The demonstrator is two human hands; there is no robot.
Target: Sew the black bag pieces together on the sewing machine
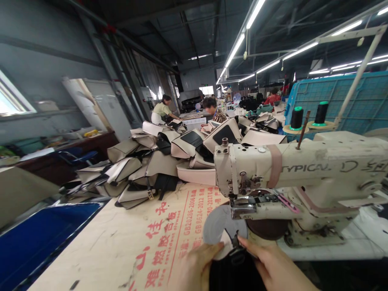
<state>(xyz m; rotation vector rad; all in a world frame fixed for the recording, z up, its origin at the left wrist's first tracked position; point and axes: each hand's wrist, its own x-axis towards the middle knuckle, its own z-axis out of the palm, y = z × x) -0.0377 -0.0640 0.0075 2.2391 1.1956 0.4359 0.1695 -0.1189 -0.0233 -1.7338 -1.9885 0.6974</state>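
Tube lights (255, 14) glare beneath a dim ceiling (200, 20), and a window (9, 97) glows at left.

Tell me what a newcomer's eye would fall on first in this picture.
Probably the cream sewing machine at the right, marked TYPICAL. Next, likely, the big heap of beige-and-black bags across the middle. At the bottom, the left hand and right hand hold a black-and-white piece.

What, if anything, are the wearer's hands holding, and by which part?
A beige-and-black piece, held from both sides: the left hand at its pale part, the right hand at its dark right edge. Exactly what it is, I cannot tell.
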